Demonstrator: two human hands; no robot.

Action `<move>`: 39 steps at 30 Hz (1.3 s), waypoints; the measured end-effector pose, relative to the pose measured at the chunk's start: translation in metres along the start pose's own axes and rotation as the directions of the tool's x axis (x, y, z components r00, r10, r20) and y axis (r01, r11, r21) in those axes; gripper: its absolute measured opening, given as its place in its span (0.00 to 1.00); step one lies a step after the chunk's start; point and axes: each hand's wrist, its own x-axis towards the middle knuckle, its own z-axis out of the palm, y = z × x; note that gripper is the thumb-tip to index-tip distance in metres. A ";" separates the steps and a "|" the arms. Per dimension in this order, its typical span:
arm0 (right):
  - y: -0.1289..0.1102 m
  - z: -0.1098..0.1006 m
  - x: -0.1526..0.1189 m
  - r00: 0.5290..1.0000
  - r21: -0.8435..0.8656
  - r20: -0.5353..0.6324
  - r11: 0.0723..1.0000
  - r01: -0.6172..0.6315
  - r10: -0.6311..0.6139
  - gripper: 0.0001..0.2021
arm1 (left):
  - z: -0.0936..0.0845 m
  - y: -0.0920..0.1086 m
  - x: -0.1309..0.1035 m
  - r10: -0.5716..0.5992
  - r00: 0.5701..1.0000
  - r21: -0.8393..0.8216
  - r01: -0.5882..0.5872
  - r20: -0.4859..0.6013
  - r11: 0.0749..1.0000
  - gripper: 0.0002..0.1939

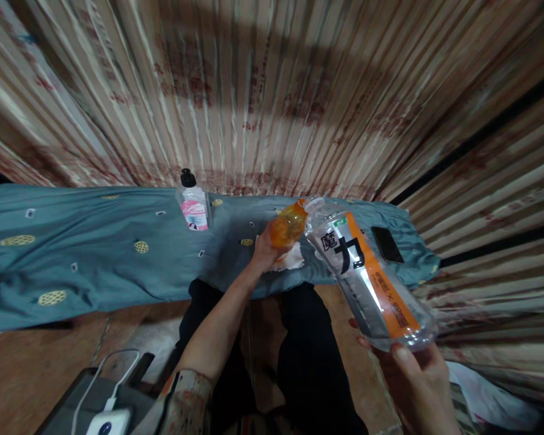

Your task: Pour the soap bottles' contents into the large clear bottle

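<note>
My left hand [268,246] is closed around a small see-through orange bottle [291,223], just above the cloth-covered surface. Its neck points right and meets the mouth of a large clear plastic bottle [360,266]; whether the two mouths touch or only overlap in view, I cannot tell. That large bottle has a silver, orange and black label and lies tilted, its neck toward the orange one. Near its base, my right hand [412,368] grips it with thumb and fingers. Beneath my left hand is a crumpled white piece [292,258], perhaps tissue, partly hidden.
A clear bottle with black top and pink label [194,208] stands on the blue-green cloth [113,241]. A dark phone [387,244] lies at the right. Pleated curtains [254,90] rise behind. At lower left, a white device [109,422] has a cable plugged in.
</note>
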 end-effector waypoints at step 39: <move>-0.007 0.010 -0.004 1.000 -0.007 -0.021 1.000 -0.010 0.010 0.37 | 0.001 0.002 0.000 -0.034 0.999 -0.020 0.034 -0.021 0.999 0.34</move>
